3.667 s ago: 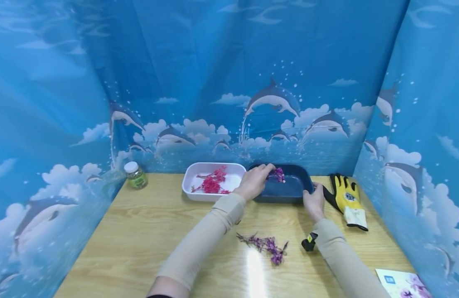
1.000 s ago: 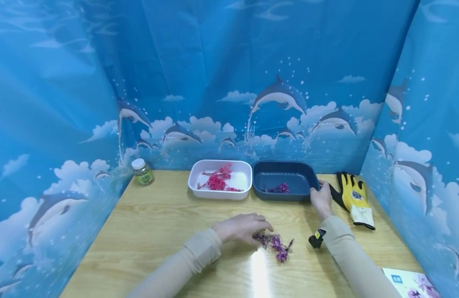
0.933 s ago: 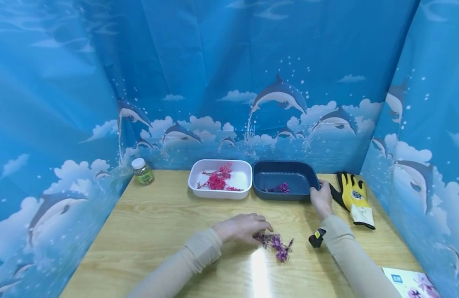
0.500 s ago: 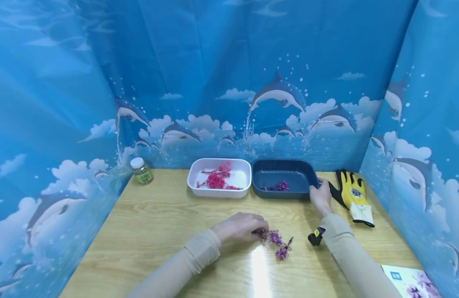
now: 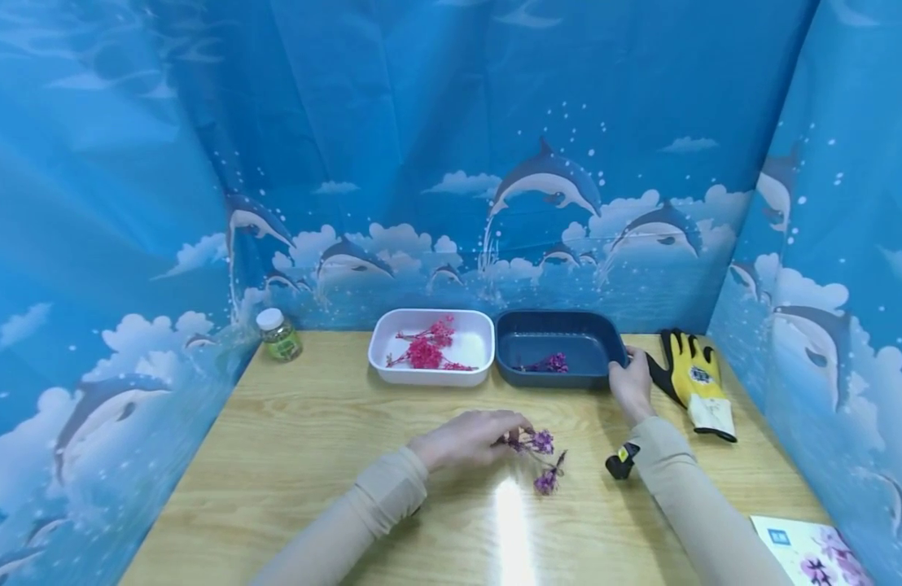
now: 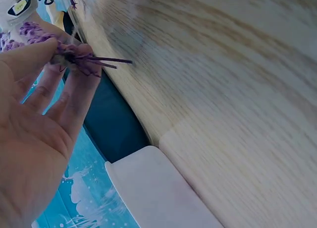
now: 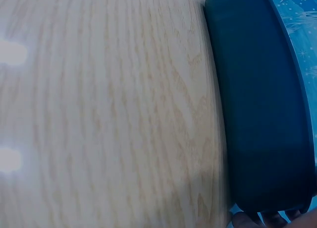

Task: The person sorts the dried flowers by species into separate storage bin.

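My left hand (image 5: pixel 469 439) pinches the stems of a purple dried flower sprig (image 5: pixel 541 442) between thumb and fingers, just above the table. In the left wrist view, the stem ends (image 6: pixel 106 62) stick out past the fingertips. A second purple flower head (image 5: pixel 546 482) trails lower; I cannot tell whether it joins the same sprig. My right hand (image 5: pixel 631 389) grips the right end of the dark blue tray (image 5: pixel 561 380), its fingertips (image 7: pixel 242 220) at that end in the right wrist view. Inside that tray lies another purple sprig (image 5: pixel 553 363).
A white tray (image 5: pixel 429 378) with pink dried flowers (image 5: pixel 425 355) stands left of the blue one. A yellow and black glove (image 5: pixel 693 378) lies at the right. A lidded jar (image 5: pixel 279 336) stands back left. A floral printed card (image 5: pixel 810 549) lies front right on the wooden table (image 5: pixel 297 439).
My left hand let a purple sprig go in the blue tray, came back to the table, and took hold of the sprig there, lifting it slightly. My right hand stays on the tray.
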Demonstrator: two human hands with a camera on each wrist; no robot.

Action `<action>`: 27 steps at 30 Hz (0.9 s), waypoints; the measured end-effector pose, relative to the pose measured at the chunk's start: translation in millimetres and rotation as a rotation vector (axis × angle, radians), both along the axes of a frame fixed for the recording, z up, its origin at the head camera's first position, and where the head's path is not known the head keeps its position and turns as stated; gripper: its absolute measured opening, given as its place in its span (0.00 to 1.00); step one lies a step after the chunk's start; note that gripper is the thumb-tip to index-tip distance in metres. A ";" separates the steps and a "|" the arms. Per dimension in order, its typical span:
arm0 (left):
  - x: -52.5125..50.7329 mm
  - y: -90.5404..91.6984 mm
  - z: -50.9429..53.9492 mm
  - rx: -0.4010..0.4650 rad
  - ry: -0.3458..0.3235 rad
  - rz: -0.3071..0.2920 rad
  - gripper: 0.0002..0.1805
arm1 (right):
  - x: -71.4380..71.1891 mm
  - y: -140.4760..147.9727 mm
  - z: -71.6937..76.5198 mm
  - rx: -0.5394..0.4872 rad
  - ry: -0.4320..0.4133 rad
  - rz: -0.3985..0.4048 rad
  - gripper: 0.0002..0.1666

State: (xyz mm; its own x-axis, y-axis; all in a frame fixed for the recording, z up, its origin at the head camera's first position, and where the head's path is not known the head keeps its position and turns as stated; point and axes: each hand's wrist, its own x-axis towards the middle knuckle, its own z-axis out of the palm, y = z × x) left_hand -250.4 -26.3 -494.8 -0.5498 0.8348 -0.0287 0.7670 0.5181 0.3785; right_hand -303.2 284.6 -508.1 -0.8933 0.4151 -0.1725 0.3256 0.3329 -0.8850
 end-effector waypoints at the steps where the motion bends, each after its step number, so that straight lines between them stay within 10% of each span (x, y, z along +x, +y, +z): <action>1: -0.3 0.6 0.3 0.004 -0.003 0.008 0.26 | -0.2 0.3 0.5 0.000 0.000 -0.002 0.36; 27: -37.7 37.4 38.9 0.222 0.107 0.253 0.26 | -0.1 1.7 -1.9 0.003 -0.001 0.026 0.36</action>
